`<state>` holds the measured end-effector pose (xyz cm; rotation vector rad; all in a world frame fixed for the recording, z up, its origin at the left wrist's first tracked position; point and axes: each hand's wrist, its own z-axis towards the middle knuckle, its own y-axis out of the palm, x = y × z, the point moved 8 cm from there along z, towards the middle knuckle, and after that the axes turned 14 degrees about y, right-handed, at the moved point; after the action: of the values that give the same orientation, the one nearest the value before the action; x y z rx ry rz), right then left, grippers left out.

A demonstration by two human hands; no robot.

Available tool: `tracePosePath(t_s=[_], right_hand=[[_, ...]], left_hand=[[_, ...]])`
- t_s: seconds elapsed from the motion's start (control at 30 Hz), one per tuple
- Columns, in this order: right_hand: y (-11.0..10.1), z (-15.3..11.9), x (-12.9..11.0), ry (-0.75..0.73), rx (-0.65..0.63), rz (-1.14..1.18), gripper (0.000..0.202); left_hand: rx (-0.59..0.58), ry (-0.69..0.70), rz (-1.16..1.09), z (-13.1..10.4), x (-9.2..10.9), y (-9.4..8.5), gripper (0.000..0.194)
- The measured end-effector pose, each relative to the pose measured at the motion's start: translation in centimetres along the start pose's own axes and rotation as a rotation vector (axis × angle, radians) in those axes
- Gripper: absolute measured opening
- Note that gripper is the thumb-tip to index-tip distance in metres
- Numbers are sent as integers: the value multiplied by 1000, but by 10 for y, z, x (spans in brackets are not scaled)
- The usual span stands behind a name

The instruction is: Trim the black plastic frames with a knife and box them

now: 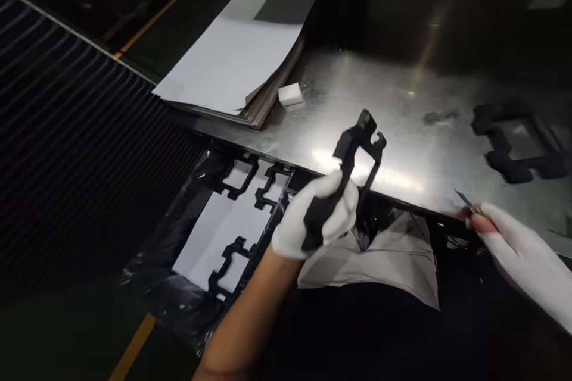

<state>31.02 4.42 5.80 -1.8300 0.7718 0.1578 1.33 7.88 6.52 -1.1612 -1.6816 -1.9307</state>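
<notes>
My left hand (315, 211), in a white glove, is closed around a black frame-shaped part (351, 155), tilted upright above the front edge of the metal table (357, 83). At the right, my right hand (487, 223) pinches a small pointed blade (465, 197) near the table edge; its glove leaves some fingertips bare. Another black frame part (512, 149) lies on the table beyond my right hand. The two hands are well apart.
A stack of white sheets (236, 47) stands at the table's left, with a small white block (290, 94) beside it. Below the left edge, a box lined with dark plastic (156, 262) holds several black frame parts on a white sheet (214, 232).
</notes>
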Motion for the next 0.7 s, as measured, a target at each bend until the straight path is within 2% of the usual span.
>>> tracePosePath(t_s=[0.1,0.2,0.3,0.4,0.5,0.7], right_hand=[[1,35,-41,-23,139,-121,21],[30,51,-81,-195,181,-287,28],[70,43,-106,-344,109,-471,40],[93,31,-116,-399,32,-549,43],[96,29,-117,-393,-2,-535,41],[82,50,-113,-312,2,-527,42]], left_hand=[[14,-62,26,57,-9,-5,55],[21,-123,58,85,-23,-9,58],[6,-153,91,88,-31,-7,55],[14,-166,149,83,-33,-3,51],[19,-173,189,83,-34,1,50],[28,-194,242,84,-36,3,54]])
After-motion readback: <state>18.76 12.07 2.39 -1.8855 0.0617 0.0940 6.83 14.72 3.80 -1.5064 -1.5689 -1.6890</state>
